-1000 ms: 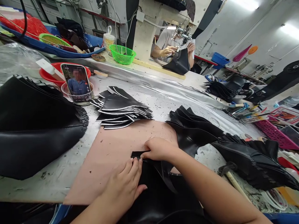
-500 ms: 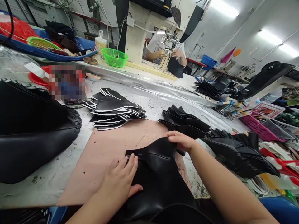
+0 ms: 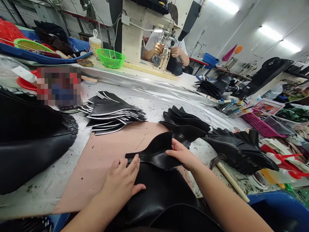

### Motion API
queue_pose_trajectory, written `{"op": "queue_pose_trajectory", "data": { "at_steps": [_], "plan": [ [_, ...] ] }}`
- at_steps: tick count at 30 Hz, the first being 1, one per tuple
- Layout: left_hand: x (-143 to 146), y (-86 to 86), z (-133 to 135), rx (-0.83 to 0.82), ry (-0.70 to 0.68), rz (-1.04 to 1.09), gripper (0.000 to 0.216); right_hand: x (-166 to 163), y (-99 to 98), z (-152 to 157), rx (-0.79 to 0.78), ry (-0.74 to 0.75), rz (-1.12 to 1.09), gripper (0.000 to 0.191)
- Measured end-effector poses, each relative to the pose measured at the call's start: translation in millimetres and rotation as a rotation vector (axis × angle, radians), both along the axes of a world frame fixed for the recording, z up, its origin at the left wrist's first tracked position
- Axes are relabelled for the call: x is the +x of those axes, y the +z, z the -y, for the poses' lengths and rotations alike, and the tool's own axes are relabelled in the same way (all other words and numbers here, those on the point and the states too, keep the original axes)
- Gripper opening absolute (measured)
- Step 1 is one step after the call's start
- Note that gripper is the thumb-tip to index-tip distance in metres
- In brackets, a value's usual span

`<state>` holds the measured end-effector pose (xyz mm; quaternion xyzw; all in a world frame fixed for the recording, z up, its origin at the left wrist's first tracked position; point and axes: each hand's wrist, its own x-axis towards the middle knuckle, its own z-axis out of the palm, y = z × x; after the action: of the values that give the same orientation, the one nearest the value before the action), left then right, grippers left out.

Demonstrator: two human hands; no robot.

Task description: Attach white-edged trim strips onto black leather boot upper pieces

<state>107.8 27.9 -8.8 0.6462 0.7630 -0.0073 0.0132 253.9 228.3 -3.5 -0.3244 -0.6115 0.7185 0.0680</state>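
A smooth black leather-like piece (image 3: 154, 156), seamed lengthwise, lies near the front of the pink board (image 3: 82, 161), its upper flap raised. My left hand (image 3: 123, 177) rests flat on the narrow left end, fingers stretched and thumb apart. At the wide right end, my right hand (image 3: 182, 154) pinches the edge between thumb and fingers. A larger black sheet (image 3: 159, 193) spreads below, toward my body; I cannot tell whether it joins the seamed piece. Beyond the hands lie a stack of white-edged black pieces (image 3: 116, 109) and a pile of curved black pieces (image 3: 185, 125).
Large black panels (image 3: 29, 141) are stacked at left. A hammer (image 3: 231, 180) lies right of my right forearm, near more black pieces (image 3: 241, 149). Behind are a green basket (image 3: 111, 59) and a sewing machine (image 3: 166, 54), with a person's hands at it. A pink basket (image 3: 260, 124) stands right.
My right hand has shifted its hold on the wide end and opened the flap upward along the seam. My left hand stays on the narrow end. The hammer has come into sight.
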Motion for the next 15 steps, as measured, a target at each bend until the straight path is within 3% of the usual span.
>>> {"op": "queue_pose_trajectory", "data": {
  "at_steps": [8,15],
  "plan": [
    [3,-1.5,-8,0.022,0.001,-0.001,0.068,5,-20.5,-10,0.147,0.105,0.050,0.038],
    [14,-0.2,-18,0.006,-0.106,0.008,0.070,7,-20.6,-18,0.304,0.161,0.118,0.035]
  ]
}}
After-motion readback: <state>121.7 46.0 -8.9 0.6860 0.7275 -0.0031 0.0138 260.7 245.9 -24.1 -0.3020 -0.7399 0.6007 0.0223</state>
